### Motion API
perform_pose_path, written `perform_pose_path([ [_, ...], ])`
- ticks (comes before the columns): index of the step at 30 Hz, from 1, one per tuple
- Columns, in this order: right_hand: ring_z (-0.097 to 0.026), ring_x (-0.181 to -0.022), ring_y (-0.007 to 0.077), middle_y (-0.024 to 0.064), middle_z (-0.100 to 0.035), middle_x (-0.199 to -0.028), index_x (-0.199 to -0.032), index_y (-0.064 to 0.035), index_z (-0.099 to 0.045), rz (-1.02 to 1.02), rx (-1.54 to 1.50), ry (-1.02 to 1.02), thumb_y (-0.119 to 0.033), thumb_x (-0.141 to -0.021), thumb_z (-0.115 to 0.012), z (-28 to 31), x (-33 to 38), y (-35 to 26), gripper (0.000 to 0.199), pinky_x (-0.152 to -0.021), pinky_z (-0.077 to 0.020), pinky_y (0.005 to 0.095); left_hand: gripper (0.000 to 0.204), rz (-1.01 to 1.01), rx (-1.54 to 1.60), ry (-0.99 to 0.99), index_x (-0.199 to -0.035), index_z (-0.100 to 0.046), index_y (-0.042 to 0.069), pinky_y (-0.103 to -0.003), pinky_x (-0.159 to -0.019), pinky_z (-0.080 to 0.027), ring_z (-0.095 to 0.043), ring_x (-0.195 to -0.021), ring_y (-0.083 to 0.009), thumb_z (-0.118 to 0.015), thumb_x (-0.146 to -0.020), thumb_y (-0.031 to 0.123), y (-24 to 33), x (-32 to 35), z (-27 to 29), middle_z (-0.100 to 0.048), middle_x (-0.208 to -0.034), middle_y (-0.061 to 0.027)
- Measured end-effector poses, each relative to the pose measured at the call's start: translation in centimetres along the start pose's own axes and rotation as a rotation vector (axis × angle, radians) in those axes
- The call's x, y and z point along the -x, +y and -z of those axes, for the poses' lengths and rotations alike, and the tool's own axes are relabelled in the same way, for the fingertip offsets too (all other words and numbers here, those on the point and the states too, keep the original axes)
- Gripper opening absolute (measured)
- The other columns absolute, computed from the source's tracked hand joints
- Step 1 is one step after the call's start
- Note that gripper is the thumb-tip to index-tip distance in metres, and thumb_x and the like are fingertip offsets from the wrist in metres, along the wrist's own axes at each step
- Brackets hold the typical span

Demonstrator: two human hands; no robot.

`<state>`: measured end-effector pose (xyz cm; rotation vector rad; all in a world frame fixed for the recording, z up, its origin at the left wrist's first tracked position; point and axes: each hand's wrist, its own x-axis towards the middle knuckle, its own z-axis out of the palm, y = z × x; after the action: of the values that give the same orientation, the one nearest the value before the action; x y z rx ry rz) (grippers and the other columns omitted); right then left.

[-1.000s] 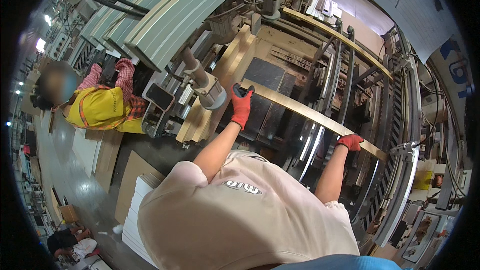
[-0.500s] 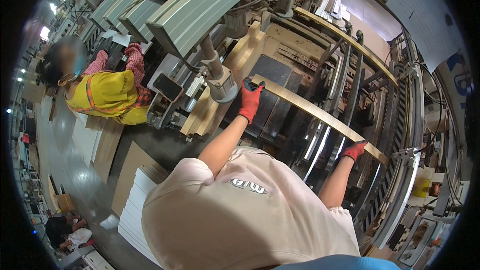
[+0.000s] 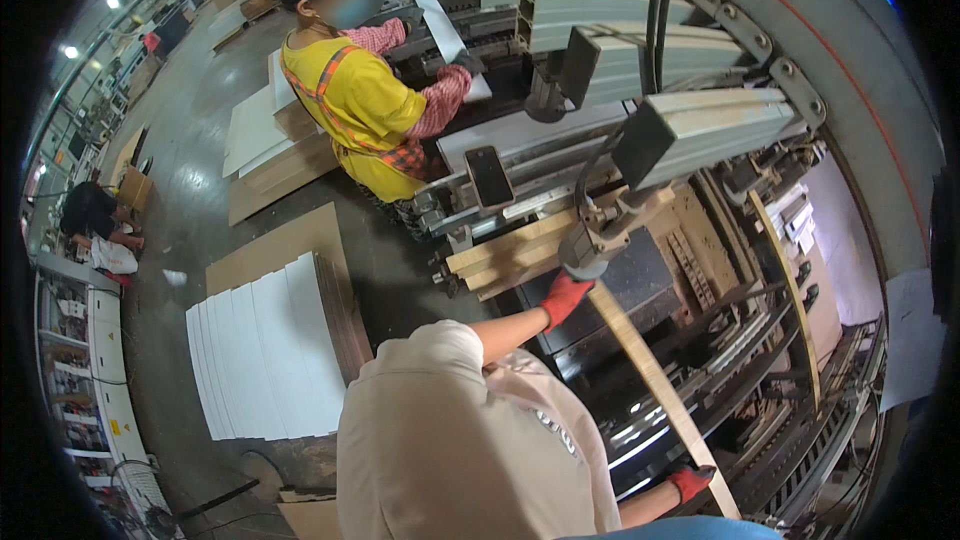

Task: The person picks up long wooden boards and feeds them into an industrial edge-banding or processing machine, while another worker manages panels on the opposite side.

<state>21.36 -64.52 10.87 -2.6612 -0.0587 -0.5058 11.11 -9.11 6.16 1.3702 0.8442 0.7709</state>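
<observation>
Red-gloved left hand and right hand grip wooden strip; fingers mostly hidden.

My left hand, in a red glove, was stretched forward and up, the bare forearm running out from a short pale sleeve with the elbow nearly straight. Its fingers were curled closed in a grip. My right hand, also red-gloved, sat low and close to my body near the lower edge, wrist bent, fingers closed too; only a short stretch of forearm showed.
</observation>
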Motion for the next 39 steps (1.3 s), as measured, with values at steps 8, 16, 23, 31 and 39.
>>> perform_pose_path([
  [8, -0.058, -0.079, 0.0242, 0.0148, -0.061, -0.09, -0.098, 0.007, -0.057, -0.005, -0.468, 0.057, -0.013, -0.086, -0.054, -0.8, 5.1, -14.6, 0.024, -0.076, -0.0477, 0.0368, 0.031, 0.455, -0.132, 0.182, -0.074, -0.059, 0.005, -0.032, -0.049, -0.045, -0.055, -0.051, -0.0143, -0.078, -0.07, 0.03, -2.4, 1.1, 14.8, -0.062, -0.064, -0.0044],
  [16, -0.058, -0.085, 0.0203, 0.0036, -0.06, -0.092, -0.102, -0.0083, -0.057, -0.592, -1.637, -0.506, -0.037, -0.094, -0.047, -0.1, 3.5, -28.9, 0.031, -0.078, -0.0476, 0.0335, 0.027, 0.69, 0.035, 0.458, -0.077, -0.063, 0.005, -0.04, -0.058, -0.045, -0.056, -0.062, -0.0251, -0.068, -0.076, 0.032, -2.2, 4.6, 20.8, -0.065, -0.077, -0.0097],
  [23, -0.057, -0.094, 0.0239, 0.0082, -0.06, -0.102, -0.105, -0.0074, -0.056, -0.626, -1.652, -0.677, -0.037, -0.094, -0.05, -3.0, 3.8, -32.6, 0.033, -0.087, -0.0456, 0.0384, 0.022, 0.515, -0.495, 0.217, -0.078, -0.064, 0.009, -0.041, -0.065, -0.048, -0.063, -0.075, -0.0265, -0.064, -0.076, 0.03, -10.6, 7.1, 26.7, -0.065, -0.08, -0.0136],
  [31, -0.055, -0.096, 0.0223, 0.0063, -0.058, -0.101, -0.11, -0.0108, -0.055, -0.873, -1.781, -0.845, -0.042, -0.094, -0.048, -4.9, 5.5, -37.1, 0.035, -0.086, -0.0447, 0.0372, 0.047, 0.528, -0.899, -0.286, -0.11, -0.061, 0.013, -0.041, -0.083, -0.05, -0.06, -0.097, -0.0369, -0.064, -0.064, 0.023, -6.0, 9.9, 31.2, -0.056, -0.111, -0.0216],
  [39, -0.049, -0.112, 0.0266, 0.0062, -0.053, -0.122, -0.126, -0.0134, -0.049, -0.936, -1.697, -1.065, -0.047, -0.092, -0.051, -12.4, 6.2, -34.1, 0.049, -0.095, -0.0409, 0.0395, 0.063, -0.088, -1.33, -0.607, -0.123, -0.051, 0.019, -0.048, -0.091, -0.043, -0.049, -0.112, -0.0445, -0.072, -0.066, 0.035, 2.5, 11.7, 29.7, -0.046, -0.128, -0.0239],
])
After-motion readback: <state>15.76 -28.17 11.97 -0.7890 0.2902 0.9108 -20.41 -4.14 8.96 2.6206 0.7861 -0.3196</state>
